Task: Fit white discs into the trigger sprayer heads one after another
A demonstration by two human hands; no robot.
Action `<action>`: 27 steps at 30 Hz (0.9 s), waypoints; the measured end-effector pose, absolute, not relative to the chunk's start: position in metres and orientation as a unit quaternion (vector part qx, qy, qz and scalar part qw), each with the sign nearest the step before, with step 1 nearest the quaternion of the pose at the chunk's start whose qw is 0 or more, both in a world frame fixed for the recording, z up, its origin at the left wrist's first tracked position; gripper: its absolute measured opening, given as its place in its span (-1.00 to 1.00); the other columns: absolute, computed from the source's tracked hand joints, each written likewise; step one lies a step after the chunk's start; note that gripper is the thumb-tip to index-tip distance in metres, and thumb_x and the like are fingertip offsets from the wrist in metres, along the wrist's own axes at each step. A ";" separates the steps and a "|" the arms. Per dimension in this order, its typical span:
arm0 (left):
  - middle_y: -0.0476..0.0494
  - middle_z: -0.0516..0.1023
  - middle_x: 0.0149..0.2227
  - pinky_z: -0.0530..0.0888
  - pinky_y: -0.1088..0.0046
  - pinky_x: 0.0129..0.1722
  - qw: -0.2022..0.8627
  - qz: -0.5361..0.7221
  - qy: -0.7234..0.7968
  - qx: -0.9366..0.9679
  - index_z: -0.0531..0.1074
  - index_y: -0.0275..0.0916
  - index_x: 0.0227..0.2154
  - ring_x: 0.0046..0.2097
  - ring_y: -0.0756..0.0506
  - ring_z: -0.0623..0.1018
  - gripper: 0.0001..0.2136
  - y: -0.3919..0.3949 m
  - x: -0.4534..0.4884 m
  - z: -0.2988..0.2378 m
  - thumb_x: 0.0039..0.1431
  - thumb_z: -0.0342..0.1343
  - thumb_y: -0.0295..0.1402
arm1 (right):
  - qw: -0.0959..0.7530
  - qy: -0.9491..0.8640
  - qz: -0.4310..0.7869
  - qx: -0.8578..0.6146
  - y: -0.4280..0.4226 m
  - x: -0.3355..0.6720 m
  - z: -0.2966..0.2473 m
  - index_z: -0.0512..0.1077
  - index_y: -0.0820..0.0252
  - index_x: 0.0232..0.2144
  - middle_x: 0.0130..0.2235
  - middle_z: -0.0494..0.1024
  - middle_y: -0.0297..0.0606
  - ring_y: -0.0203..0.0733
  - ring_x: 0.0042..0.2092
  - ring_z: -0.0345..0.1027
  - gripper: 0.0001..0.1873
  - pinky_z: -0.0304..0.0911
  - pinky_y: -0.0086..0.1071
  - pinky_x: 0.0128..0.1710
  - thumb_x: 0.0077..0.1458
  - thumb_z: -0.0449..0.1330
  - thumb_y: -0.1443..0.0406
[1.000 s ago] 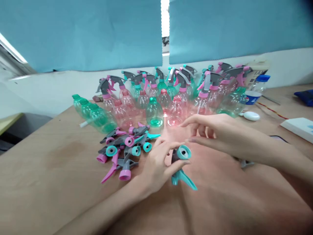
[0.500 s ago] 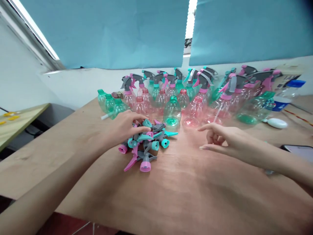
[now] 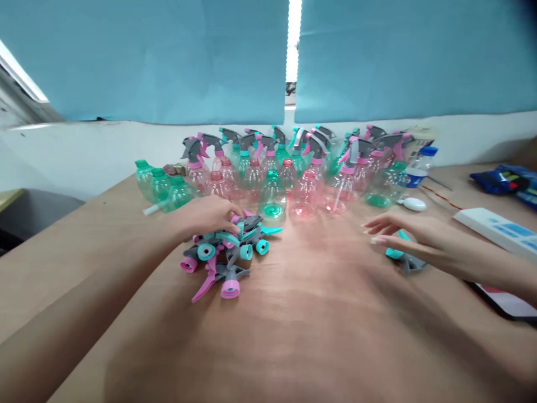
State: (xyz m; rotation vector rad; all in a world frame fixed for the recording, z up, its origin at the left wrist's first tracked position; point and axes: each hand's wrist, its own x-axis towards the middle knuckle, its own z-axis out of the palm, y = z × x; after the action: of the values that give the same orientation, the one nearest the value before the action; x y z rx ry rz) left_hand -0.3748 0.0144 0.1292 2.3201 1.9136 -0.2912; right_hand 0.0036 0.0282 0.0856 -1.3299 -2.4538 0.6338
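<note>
My left hand (image 3: 212, 217) lies over a pile of grey trigger spray heads (image 3: 231, 252) with pink and teal collars. Its thumb and fingers are curled around a spray head in the pile, partly hidden by the hand. My right hand (image 3: 413, 235) is off to the right with fingers stretched out and nothing in them. Just below it, a single grey and teal spray head (image 3: 409, 260) lies on the table, partly covered by the hand. Open-necked bottles stand behind the pile, among them a green bottle (image 3: 272, 196) and a pink bottle (image 3: 305, 196).
Behind them stand several bottles with spray heads fitted (image 3: 268, 148). Three green bottles (image 3: 161, 187) are at the left. On the right are a blue-capped bottle (image 3: 419, 168), a white oval object (image 3: 414, 204), a white box-like object (image 3: 499, 229), a phone (image 3: 509, 302) and a blue packet (image 3: 507, 182).
The view has turned to the right. My right hand has moved right, away from the bottles, and its fingers have straightened above the lone spray head. My left hand stays at the pile.
</note>
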 end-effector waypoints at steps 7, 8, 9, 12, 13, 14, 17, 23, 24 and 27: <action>-0.13 0.57 -0.11 0.34 0.39 -0.31 0.021 -0.004 0.592 0.806 0.38 -0.11 -0.01 -0.13 -0.23 0.52 -0.63 0.010 -0.308 0.137 0.15 0.04 -0.13 | 0.128 -0.852 0.175 -0.476 0.028 0.059 0.059 0.43 0.10 -0.18 -0.16 0.53 -0.13 0.04 -0.17 0.42 -0.57 0.32 -0.14 -0.23 0.08 0.08 -0.05; -0.12 0.57 -0.12 0.34 0.39 -0.31 0.018 0.009 0.565 0.825 0.39 -0.11 -0.02 -0.13 -0.22 0.52 -0.65 0.009 -0.291 0.133 0.17 0.03 -0.12 | 0.120 -0.858 0.163 -0.473 0.030 0.065 0.052 0.41 0.11 -0.16 -0.15 0.52 -0.13 0.06 -0.14 0.40 -0.56 0.30 -0.12 -0.20 0.06 0.10 -0.05; -0.10 0.57 -0.12 0.34 0.41 -0.32 0.023 0.012 0.542 0.840 0.39 -0.12 -0.04 -0.13 -0.21 0.53 -0.67 0.009 -0.273 0.128 0.16 0.05 -0.14 | 0.112 -0.861 0.146 -0.475 0.033 0.071 0.047 0.40 0.11 -0.13 -0.13 0.51 -0.12 0.07 -0.12 0.38 -0.53 0.29 -0.10 -0.18 0.04 0.13 -0.05; -0.12 0.55 -0.11 0.35 0.42 -0.30 0.035 0.016 0.432 0.901 0.39 -0.17 -0.05 -0.14 -0.17 0.53 -0.69 0.013 -0.217 0.110 0.19 0.07 -0.18 | 0.120 -0.858 0.113 -0.487 0.038 0.083 0.035 0.38 0.14 -0.09 -0.09 0.48 -0.11 0.09 -0.05 0.34 -0.45 0.27 -0.12 -0.14 0.00 0.15 -0.09; -0.15 0.54 -0.11 0.36 0.40 -0.28 0.034 0.011 0.408 0.912 0.39 -0.19 -0.05 -0.12 -0.18 0.52 -0.69 0.016 -0.200 0.103 0.19 0.07 -0.19 | 0.127 -0.856 0.101 -0.491 0.038 0.085 0.033 0.37 0.16 -0.08 -0.08 0.47 -0.09 0.10 -0.04 0.33 -0.43 0.26 -0.12 -0.13 0.00 0.14 -0.10; -0.17 0.53 -0.10 0.37 0.38 -0.26 0.033 0.011 0.393 0.919 0.39 -0.21 -0.05 -0.10 -0.20 0.51 -0.69 0.021 -0.184 0.096 0.19 0.08 -0.20 | 0.134 -0.854 0.091 -0.494 0.037 0.086 0.031 0.36 0.17 -0.06 -0.08 0.46 -0.08 0.10 -0.04 0.33 -0.42 0.26 -0.12 -0.13 0.01 0.13 -0.10; -0.22 0.51 -0.14 0.38 0.36 -0.22 0.057 0.001 0.396 0.916 0.43 -0.29 -0.16 -0.08 -0.22 0.49 -0.79 0.041 -0.145 0.078 0.16 0.11 -0.34 | 0.132 -0.856 0.076 -0.494 0.034 0.084 0.028 0.37 0.19 -0.09 -0.16 0.47 -0.08 0.04 -0.14 0.38 -0.50 0.28 -0.17 -0.19 0.07 0.12 -0.04; -0.24 0.43 -0.21 0.39 0.28 -0.22 0.095 0.033 0.404 0.909 0.44 -0.31 -0.28 -0.13 -0.26 0.45 -0.76 0.073 -0.117 0.045 0.04 0.19 -0.26 | 0.114 -0.860 0.027 -0.497 0.036 0.069 0.022 0.41 0.25 -0.22 -0.26 0.47 -0.09 0.02 -0.21 0.38 -0.54 0.27 -0.20 -0.25 0.00 0.22 -0.01; -0.21 0.41 -0.22 0.40 0.27 -0.22 0.104 0.043 0.405 0.907 0.44 -0.29 -0.28 -0.14 -0.25 0.45 -0.78 0.074 -0.119 0.041 0.05 0.17 -0.25 | 0.119 -0.864 0.028 -0.489 0.037 0.066 0.022 0.41 0.25 -0.23 -0.25 0.47 -0.09 0.03 -0.19 0.37 -0.53 0.27 -0.19 -0.23 -0.02 0.24 -0.02; -0.16 0.40 -0.20 0.41 0.31 -0.20 0.132 0.081 0.409 0.899 0.42 -0.22 -0.23 -0.12 -0.19 0.45 -0.80 0.072 -0.131 0.036 0.07 0.14 -0.30 | 0.138 -0.872 0.059 -0.466 0.036 0.057 0.022 0.38 0.25 -0.21 -0.15 0.44 -0.06 0.04 -0.11 0.34 -0.51 0.27 -0.17 -0.18 -0.07 0.29 0.02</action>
State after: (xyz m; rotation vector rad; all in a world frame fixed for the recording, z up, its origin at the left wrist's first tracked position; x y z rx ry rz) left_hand -0.1309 0.0720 0.0360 2.6091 1.1878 0.2348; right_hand 0.0567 0.0356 0.0220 -1.3469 -2.5222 0.1710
